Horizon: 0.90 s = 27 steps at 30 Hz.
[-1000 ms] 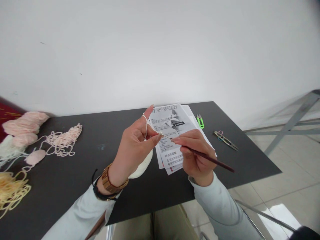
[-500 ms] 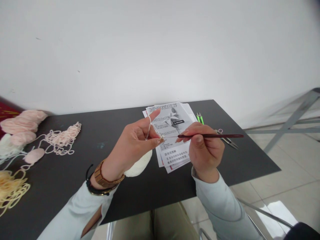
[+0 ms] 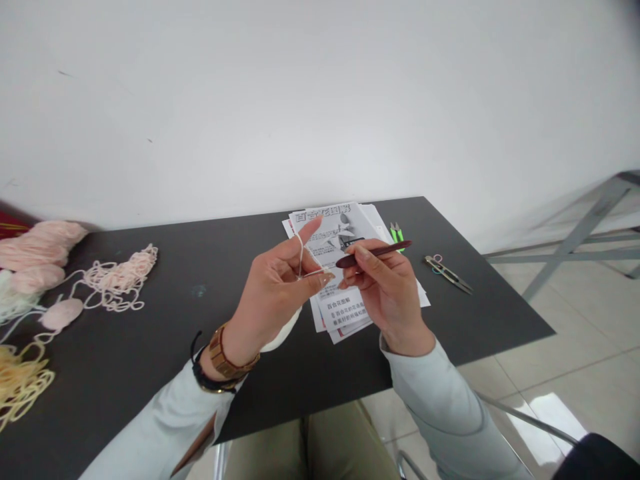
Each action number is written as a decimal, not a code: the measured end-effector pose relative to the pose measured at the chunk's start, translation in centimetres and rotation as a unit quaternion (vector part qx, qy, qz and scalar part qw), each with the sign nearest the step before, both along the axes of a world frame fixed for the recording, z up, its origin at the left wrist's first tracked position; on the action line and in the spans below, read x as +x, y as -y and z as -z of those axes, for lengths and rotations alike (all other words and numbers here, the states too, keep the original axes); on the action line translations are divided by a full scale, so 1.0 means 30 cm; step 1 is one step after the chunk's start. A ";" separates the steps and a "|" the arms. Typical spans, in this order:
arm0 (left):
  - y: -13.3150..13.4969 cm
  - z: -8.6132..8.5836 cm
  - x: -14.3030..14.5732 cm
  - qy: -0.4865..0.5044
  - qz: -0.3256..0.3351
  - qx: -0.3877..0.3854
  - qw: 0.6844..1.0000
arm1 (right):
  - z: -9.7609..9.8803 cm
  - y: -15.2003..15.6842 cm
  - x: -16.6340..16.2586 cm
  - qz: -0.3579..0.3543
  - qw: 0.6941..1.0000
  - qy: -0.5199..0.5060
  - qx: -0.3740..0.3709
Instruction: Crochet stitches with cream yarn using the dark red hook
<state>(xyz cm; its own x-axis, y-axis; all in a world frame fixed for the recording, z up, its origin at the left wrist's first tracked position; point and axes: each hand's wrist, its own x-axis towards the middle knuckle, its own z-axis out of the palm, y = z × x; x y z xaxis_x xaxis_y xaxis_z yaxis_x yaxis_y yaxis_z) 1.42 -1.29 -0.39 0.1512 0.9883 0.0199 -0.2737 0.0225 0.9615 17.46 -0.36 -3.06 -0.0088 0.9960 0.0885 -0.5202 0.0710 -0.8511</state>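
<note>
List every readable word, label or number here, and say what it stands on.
"百合花图解": large heading, top of the printed sheet.
"百合花图解": smaller heading, lower on the same sheet.
"百合花的花语": start of the line beneath, which runs behind the right hand.
Too small or blurred to read: the remaining print on the sheet, and its dark label, partly covered by that hand.
Nothing else is legible.

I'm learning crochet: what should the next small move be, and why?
Probably catch the white yarn with the crochet hook: the left hand holds the yarn looped over a raised finger, and the right hand grips the hook close by.
</note>
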 end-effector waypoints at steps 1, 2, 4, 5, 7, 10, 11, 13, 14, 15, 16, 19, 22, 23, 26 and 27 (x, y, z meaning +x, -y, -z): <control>0.001 0.003 0.004 0.013 0.001 -0.003 1.000 | 0.002 0.001 -0.004 0.005 1.000 0.000 0.004; 0.001 0.006 0.007 0.024 0.003 -0.007 1.000 | 0.005 0.001 -0.008 0.015 1.000 0.003 0.013; 0.001 0.008 0.013 0.039 0.003 -0.018 0.999 | 0.013 0.000 -0.014 0.040 0.998 0.014 0.039; 0.002 0.008 0.016 0.042 0.000 -0.023 0.999 | 0.017 0.000 -0.016 0.054 0.997 0.023 0.054; 0.004 0.006 0.021 0.042 -0.017 -0.028 0.999 | 0.024 0.003 -0.021 0.082 0.992 0.047 0.089; 0.007 0.006 0.028 0.044 -0.049 -0.042 0.997 | 0.033 0.016 -0.033 0.144 0.971 0.111 0.154; 0.006 0.007 0.029 0.052 -0.054 -0.052 0.996 | 0.036 0.023 -0.037 0.174 0.957 0.148 0.179; 0.003 0.010 0.029 0.067 -0.055 -0.074 0.994 | 0.043 0.036 -0.042 0.227 0.911 0.225 0.261; 0.000 0.013 0.028 0.076 -0.052 -0.081 0.992 | 0.045 0.043 -0.041 0.242 0.880 0.263 0.312; -0.003 0.014 0.025 0.088 -0.048 -0.087 0.991 | 0.047 0.050 -0.037 0.250 0.844 0.305 0.363; -0.006 0.015 0.021 0.103 -0.042 -0.094 0.989 | 0.047 0.056 -0.031 0.251 0.804 0.347 0.413; -0.016 0.009 0.002 0.168 0.000 -0.136 0.976 | 0.043 0.069 -0.009 0.225 0.706 0.450 0.499; -0.024 -0.007 -0.024 0.196 0.059 -0.159 0.966 | 0.039 0.063 -0.003 0.198 0.755 0.389 0.490; -0.026 -0.012 -0.031 0.190 0.076 -0.155 0.967 | 0.040 0.056 -0.007 0.202 0.802 0.327 0.457; -0.030 -0.021 -0.049 0.159 0.104 -0.139 0.972 | 0.049 0.033 -0.027 0.157 0.923 0.158 0.313; -0.030 -0.022 -0.053 0.151 0.107 -0.136 0.973 | 0.051 0.028 -0.032 0.131 0.948 0.116 0.265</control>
